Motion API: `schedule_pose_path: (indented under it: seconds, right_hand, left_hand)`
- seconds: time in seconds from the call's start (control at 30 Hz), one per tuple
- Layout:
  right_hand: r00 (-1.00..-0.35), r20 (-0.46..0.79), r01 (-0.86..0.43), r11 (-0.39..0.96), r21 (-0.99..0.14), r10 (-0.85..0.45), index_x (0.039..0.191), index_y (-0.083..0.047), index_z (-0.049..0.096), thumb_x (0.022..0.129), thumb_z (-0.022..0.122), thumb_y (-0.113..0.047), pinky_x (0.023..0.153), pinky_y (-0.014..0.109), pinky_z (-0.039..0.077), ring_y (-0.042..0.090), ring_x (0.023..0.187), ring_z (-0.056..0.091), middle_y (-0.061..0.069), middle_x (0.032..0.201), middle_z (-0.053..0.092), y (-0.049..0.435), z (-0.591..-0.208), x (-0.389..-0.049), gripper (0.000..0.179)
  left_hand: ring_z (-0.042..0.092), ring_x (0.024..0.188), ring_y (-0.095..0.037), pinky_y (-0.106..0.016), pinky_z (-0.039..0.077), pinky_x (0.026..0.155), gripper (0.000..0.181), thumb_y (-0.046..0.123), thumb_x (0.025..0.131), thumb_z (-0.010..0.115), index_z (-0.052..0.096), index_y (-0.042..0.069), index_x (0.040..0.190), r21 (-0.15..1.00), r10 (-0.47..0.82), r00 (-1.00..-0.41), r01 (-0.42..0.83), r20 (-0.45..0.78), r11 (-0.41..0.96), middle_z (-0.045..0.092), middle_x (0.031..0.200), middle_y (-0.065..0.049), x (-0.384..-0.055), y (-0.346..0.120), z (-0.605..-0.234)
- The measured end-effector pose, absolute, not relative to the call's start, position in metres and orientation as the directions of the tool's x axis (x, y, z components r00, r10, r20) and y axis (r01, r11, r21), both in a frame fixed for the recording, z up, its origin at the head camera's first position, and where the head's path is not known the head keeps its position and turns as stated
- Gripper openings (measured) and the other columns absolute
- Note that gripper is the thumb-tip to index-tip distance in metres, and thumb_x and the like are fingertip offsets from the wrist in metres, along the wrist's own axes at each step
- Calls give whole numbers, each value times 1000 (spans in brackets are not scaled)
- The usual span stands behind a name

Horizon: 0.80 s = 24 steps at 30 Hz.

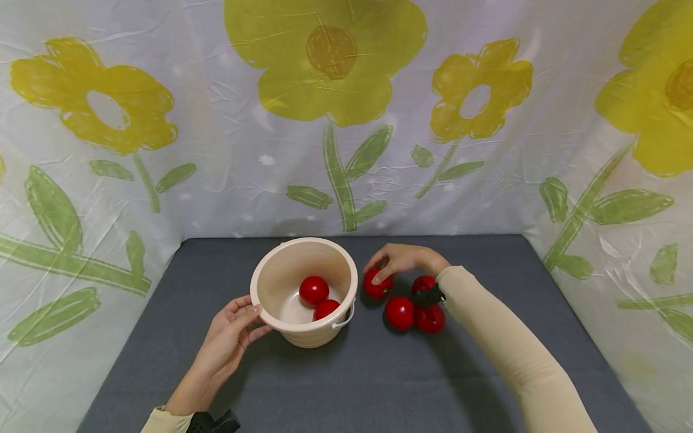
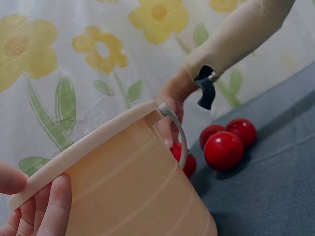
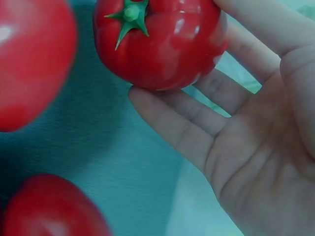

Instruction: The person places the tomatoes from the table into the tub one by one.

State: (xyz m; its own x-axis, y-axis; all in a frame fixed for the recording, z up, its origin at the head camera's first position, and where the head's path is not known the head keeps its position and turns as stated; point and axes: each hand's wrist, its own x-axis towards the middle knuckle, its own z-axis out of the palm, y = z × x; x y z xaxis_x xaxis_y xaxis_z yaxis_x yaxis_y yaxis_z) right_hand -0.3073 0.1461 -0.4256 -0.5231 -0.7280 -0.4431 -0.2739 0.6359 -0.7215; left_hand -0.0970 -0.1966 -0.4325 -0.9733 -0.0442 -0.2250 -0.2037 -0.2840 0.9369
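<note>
A cream bucket [image 1: 307,338] with a pale handle [image 1: 344,317] stands upright on the table. My left hand [image 1: 230,338] pinches its rim at the left side, thumb on one face and fingers on the other. Two red tomatoes [image 1: 314,291] lie inside the bucket. To the right of it, my right hand [image 1: 399,258] grips another tomato [image 3: 162,44] between thumb and fingers; a green star-shaped stem top shows on it in the right wrist view. Three more tomatoes [image 1: 400,313] sit close together under and beside the right wrist.
A dark grey cloth [image 1: 346,391] covers the table. Behind and on both sides hangs a pale curtain [image 1: 233,174] printed with yellow flowers. Each wrist carries a black strap [image 1: 430,295], and the right forearm's beige sleeve [image 1: 503,337] reaches over the table's right side.
</note>
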Motion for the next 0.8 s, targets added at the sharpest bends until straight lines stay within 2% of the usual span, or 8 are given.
schedule_pose_path:
  seconds: [0.17, 0.4, 0.6, 0.8]
  right_hand:
    - [-543, -431, -252, 630, -735, -721, 134, -8, 60, 90, 71, -18, 89, 48, 59, 13, 103, 64, 10, 126, 67, 146, -402, -313, 46]
    - [-575, -373, -308, 615, -726, -728, 135, -12, 59, 91, 71, -20, 83, 36, 61, 21, 113, 64, 12, 133, 63, 144, -353, -319, 47]
    - [-581, -349, -325, 603, -729, -735, 135, -15, 60, 91, 70, -21, 84, 36, 61, 22, 114, 63, 11, 133, 63, 142, -328, -318, 45]
    - [-582, -338, -354, 605, -713, -739, 137, -13, 58, 93, 68, -23, 86, 36, 60, 23, 117, 61, 11, 134, 61, 136, -318, -316, 46]
  left_hand:
    - [66, 85, -3, -24, 61, 75, 31, 5, 99, 56, 36, 3, 123, 938, -45, -971, -215, -236, -273, 61, 101, 4, -98, -196, -433]
    - [66, 84, -4, -24, 62, 75, 29, 5, 98, 56, 38, 4, 121, 936, -40, -973, -206, -227, -286, 62, 96, 5, -97, -197, -434]
    - [66, 83, -4, -24, 62, 75, 29, 5, 98, 56, 38, 4, 121, 935, -35, -974, -202, -222, -291, 62, 96, 4, -98, -198, -434]
    - [66, 85, -4, -24, 61, 75, 30, 6, 99, 56, 37, 4, 122, 934, -32, -973, -208, -227, -291, 62, 96, 5, -98, -198, -433]
